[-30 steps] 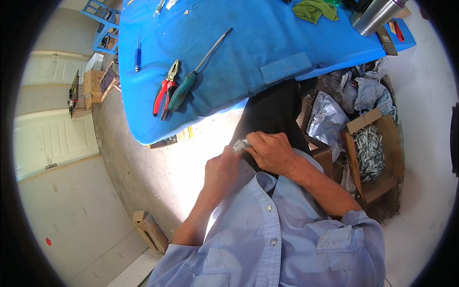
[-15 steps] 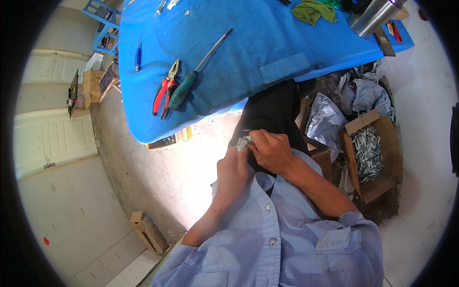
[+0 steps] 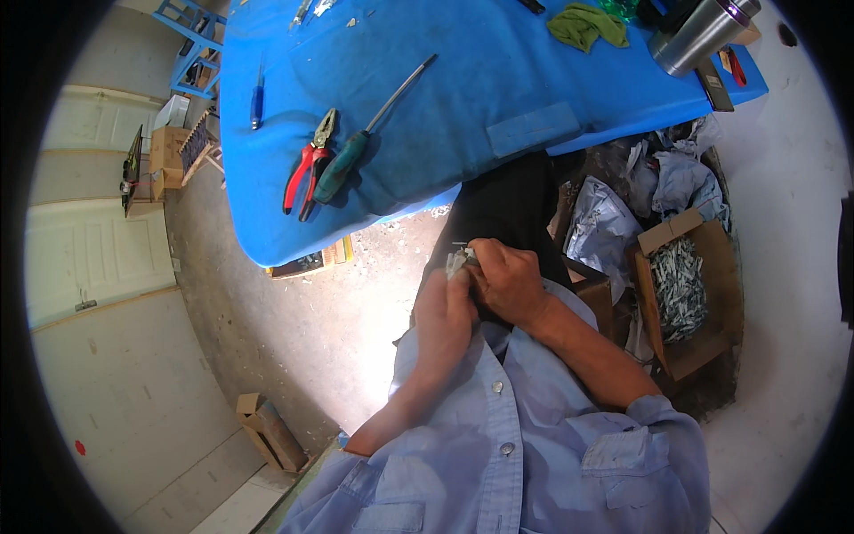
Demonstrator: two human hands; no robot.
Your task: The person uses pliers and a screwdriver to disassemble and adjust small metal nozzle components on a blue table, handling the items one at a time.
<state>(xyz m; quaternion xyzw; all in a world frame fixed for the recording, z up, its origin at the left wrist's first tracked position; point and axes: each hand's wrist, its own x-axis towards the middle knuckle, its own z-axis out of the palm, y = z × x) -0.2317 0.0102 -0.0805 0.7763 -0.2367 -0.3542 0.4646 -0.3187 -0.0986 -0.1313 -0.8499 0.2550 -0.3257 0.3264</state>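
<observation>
Above my lap, my left hand [image 3: 442, 313] and my right hand [image 3: 509, 283] meet, both with closed fingers. Between their fingertips is a small whitish-silver piece [image 3: 456, 262] with a thin pale strip or pin at its upper end. Its exact kind is too small to make out, and the fingers cover part of it. My left thumb and fingers pinch it from below; the bent right fingers grip its right side. On the blue-covered table [image 3: 427, 165] ahead lie red-handled pliers [image 3: 310, 169], crossed by a green-handled screwdriver [image 3: 347, 162].
A smaller blue screwdriver [image 3: 257, 105], a green cloth [image 3: 587, 27] and a steel flask [image 3: 694, 43] are on the table. To my right stands an open cardboard box [image 3: 656, 307] full of small metallic pieces, beside silvery bags [image 3: 600, 222]. Another carton [image 3: 274, 432] sits on the floor at left.
My left hand has shifted slightly right, closer to the right hand, and its fingers have turned a little around the small piece. The tools on the table have not moved.
</observation>
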